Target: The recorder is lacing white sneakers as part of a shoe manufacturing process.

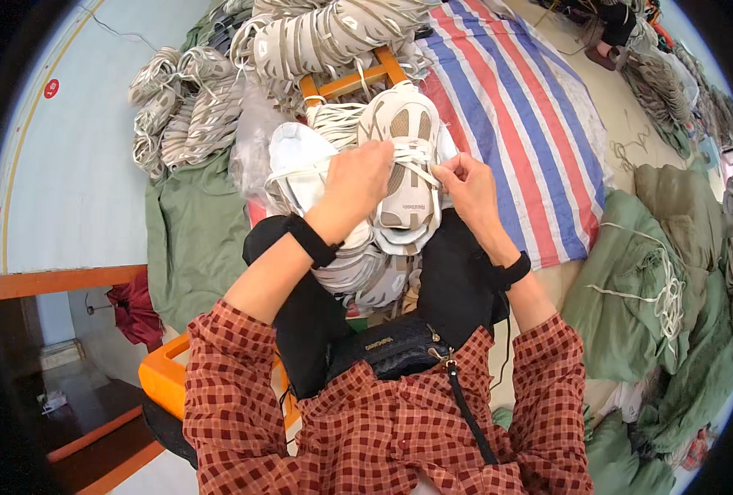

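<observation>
- Shoe soles (406, 169), white-and-tan bundle, lying on the lap, long axis running near to far.
- Left hand (356, 183) pressing down on the bundle's left side, fingers curled.
- Right hand (468, 188) pinching the white binding cord (412, 155) just right of the crossing.
- Striped tarp (521, 115) spreading far right.

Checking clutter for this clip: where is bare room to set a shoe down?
Bare: the striped tarp right of the shoe that both hands grip, and pale floor left of the sole piles. Crowded: ahead and on the lap; green sacks fill the right.
</observation>
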`<action>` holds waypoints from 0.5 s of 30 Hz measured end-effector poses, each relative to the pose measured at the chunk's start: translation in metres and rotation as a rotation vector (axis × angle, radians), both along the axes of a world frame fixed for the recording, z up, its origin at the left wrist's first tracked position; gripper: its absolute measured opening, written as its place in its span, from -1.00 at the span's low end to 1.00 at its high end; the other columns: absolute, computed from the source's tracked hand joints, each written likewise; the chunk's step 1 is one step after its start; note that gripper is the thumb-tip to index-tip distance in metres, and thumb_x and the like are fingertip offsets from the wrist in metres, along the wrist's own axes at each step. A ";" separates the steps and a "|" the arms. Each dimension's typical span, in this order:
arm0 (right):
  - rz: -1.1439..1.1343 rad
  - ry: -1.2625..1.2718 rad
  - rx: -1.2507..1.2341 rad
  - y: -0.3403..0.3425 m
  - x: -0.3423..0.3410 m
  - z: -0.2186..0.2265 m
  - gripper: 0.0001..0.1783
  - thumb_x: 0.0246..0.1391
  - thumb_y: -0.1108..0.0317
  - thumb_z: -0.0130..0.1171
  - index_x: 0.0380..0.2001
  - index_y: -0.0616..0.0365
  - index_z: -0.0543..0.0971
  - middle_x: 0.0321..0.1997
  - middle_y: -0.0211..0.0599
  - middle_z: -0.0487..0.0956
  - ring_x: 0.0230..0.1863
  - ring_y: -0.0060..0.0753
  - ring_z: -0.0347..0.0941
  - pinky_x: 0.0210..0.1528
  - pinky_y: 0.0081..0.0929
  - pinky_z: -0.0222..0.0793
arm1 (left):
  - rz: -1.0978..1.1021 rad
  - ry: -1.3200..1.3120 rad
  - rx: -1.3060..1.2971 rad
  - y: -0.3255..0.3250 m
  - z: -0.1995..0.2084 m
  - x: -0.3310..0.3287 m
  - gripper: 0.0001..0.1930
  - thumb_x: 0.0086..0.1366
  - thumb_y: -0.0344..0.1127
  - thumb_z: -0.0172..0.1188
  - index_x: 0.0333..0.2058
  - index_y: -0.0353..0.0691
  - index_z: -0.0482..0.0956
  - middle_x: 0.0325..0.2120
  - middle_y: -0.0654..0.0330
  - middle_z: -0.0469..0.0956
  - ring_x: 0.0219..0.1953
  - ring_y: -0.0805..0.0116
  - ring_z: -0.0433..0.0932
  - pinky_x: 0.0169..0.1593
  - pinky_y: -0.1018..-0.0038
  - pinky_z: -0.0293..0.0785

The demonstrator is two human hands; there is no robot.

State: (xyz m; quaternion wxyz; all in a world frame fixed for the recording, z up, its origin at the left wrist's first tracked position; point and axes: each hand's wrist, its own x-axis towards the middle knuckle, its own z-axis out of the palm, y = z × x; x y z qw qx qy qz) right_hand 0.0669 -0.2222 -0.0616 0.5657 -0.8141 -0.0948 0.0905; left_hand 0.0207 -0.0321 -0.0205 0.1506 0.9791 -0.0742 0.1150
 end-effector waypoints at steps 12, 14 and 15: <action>-0.031 -0.522 -0.381 0.002 -0.032 -0.001 -0.67 -0.11 0.48 0.06 -0.18 0.22 0.52 -0.30 -0.08 0.47 -0.26 -0.03 0.43 -0.21 -0.21 0.36 | 0.123 -0.028 0.144 -0.019 0.005 -0.026 -0.72 0.02 -0.40 0.21 -0.28 -0.22 0.37 -0.37 0.07 0.36 -0.36 0.08 0.52 -0.37 0.28 0.48; -0.011 -0.401 -0.186 -0.001 -0.031 -0.002 -0.66 -0.13 0.50 0.05 -0.19 0.19 0.53 -0.35 -0.10 0.49 -0.28 -0.05 0.44 -0.23 -0.22 0.35 | 0.123 -0.002 0.245 -0.022 0.003 -0.028 -0.70 -0.04 -0.47 0.22 -0.30 -0.23 0.35 -0.38 0.08 0.35 -0.35 0.15 0.53 -0.41 0.35 0.50; -0.061 -0.411 -0.089 0.000 -0.034 -0.003 -0.69 -0.15 0.53 0.04 -0.23 0.17 0.53 -0.39 -0.12 0.50 -0.31 -0.06 0.45 -0.25 -0.23 0.35 | 0.095 -0.002 0.273 -0.024 0.007 -0.031 -0.69 -0.06 -0.49 0.20 -0.29 -0.22 0.35 -0.38 0.09 0.36 -0.34 0.17 0.54 -0.43 0.38 0.50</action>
